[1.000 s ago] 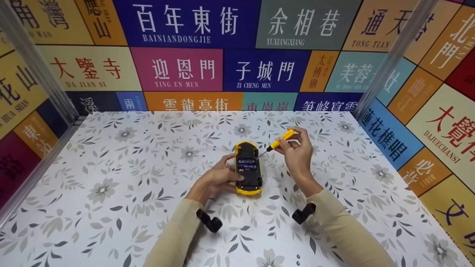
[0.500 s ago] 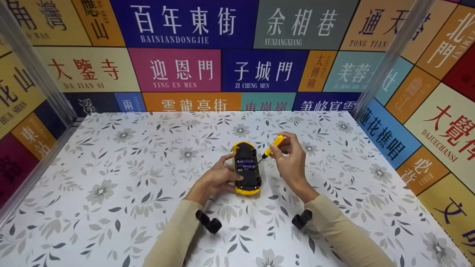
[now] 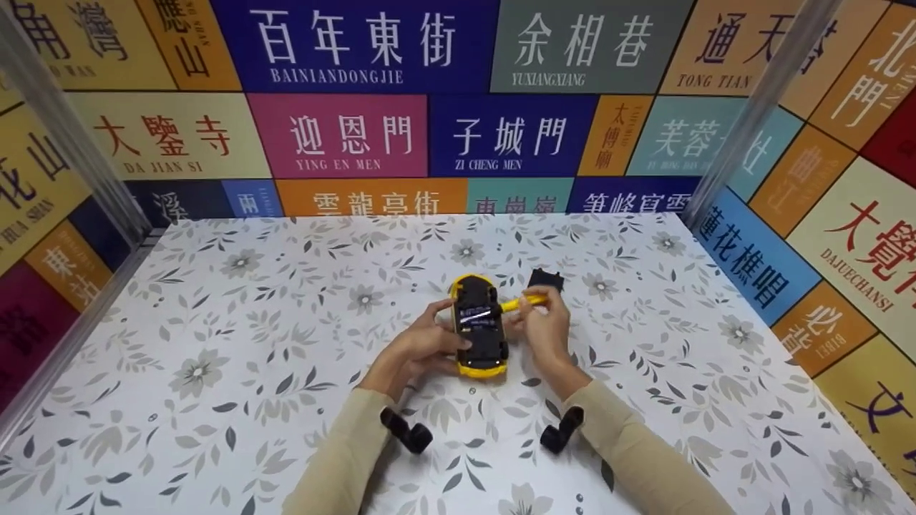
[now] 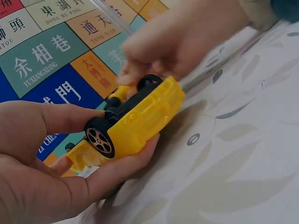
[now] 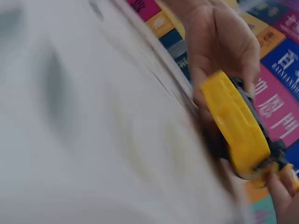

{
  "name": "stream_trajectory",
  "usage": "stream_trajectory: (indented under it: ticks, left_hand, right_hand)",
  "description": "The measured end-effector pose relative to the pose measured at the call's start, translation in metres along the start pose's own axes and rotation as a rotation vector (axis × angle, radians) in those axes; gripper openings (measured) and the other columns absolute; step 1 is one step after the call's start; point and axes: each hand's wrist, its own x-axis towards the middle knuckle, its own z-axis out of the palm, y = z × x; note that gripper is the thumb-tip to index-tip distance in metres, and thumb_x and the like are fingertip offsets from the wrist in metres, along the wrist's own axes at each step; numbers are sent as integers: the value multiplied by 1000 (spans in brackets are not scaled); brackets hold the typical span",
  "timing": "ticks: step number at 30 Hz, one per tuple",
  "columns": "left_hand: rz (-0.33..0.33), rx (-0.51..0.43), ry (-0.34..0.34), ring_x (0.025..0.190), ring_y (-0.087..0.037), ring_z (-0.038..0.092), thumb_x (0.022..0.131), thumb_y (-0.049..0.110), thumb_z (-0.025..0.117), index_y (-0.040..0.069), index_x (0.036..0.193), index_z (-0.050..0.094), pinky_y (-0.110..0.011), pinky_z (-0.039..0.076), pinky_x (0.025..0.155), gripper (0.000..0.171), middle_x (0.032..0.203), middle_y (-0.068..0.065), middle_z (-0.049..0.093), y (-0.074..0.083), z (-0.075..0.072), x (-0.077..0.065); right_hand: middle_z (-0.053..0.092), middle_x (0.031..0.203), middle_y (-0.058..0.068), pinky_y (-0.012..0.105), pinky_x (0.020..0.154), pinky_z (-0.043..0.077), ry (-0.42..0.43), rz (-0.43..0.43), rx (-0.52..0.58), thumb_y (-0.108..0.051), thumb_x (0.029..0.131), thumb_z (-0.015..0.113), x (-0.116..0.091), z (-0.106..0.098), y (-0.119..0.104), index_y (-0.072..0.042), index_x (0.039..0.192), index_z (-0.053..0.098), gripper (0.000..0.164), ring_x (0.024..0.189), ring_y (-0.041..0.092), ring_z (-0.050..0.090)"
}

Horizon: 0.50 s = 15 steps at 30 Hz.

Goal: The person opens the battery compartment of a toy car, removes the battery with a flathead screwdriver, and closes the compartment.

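A yellow toy car (image 3: 481,350) is held upside down, its black underside facing up in the head view. My left hand (image 3: 422,343) grips it from the left, thumb on the underside and fingers beneath the body, as the left wrist view also shows with the yellow body (image 4: 145,121) between them. On the other side, my right hand (image 3: 547,325) pinches the yellow handle of a screwdriver (image 3: 521,302). Its bright shaft lies across the middle of the underside. Just beyond the right hand is a flat black piece (image 3: 547,278) with small tabs, partly covered by the fingers.
A white table (image 3: 286,286) with a grey leaf and flower pattern lies under the hands. Colourful sign panels (image 3: 336,136) form walls behind it and at the sides. Clear upright posts (image 3: 758,114) stand at the back corners. Black wrist cameras (image 3: 408,431) sit on both sleeves.
My right hand has come left and nearer the body, and the screwdriver has swung to nearly level across the car. The black piece has come into view. The left hand keeps its grip.
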Motion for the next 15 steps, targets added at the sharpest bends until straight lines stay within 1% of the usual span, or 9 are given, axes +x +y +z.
stream_trajectory:
  ticks: [2,4,6,9,11,12,15]
  left_hand:
    - [-13,-15,4,104,-36,69,78,-11,67,22,157,22,-49,63,78,96,133,-25,57,0,2,0]
    - [-23,-22,-2,105,-37,69,78,-11,66,22,157,23,-51,63,80,96,133,-25,56,1,2,0]
    - [-30,-19,2,105,-38,69,79,-11,66,22,157,22,-51,63,80,96,133,-26,56,1,1,0]
    - [-29,0,-8,105,-37,69,79,-11,66,22,158,21,-50,63,79,97,133,-26,56,1,3,-1]
    - [-21,7,-12,105,-37,70,80,-11,66,22,157,20,-48,64,76,96,134,-26,56,0,2,-1]
    - [-17,7,-13,105,-37,70,80,-11,66,22,157,20,-47,64,74,96,135,-25,56,0,2,-1]
    - [-6,5,-19,106,-37,70,81,-11,65,21,157,19,-43,64,68,95,137,-24,57,-2,1,-1]
  right_hand:
    - [56,99,12,27,67,63,-13,-64,-48,-1,98,57,3,-2,-11,-4,119,57,22,67,15,66]
    - [59,103,14,34,76,65,-44,-126,-101,-3,97,60,5,-7,-23,-6,127,56,30,74,16,68]
    - [61,105,14,39,81,64,-79,-151,-140,-4,96,62,7,-11,-29,-7,131,53,36,81,14,69]
    - [61,108,13,43,88,62,-118,-123,-100,-3,95,64,6,-20,-33,-3,130,52,37,87,11,68]
    - [59,109,13,42,90,61,-140,-123,-61,-2,94,64,5,-25,-34,0,126,53,34,90,12,68]
    - [58,109,15,41,90,61,-150,-136,-50,-2,94,64,4,-27,-34,1,124,54,32,92,15,69]
    - [55,114,21,39,87,62,-172,-216,-50,1,94,62,2,-32,-33,6,122,55,29,101,31,71]
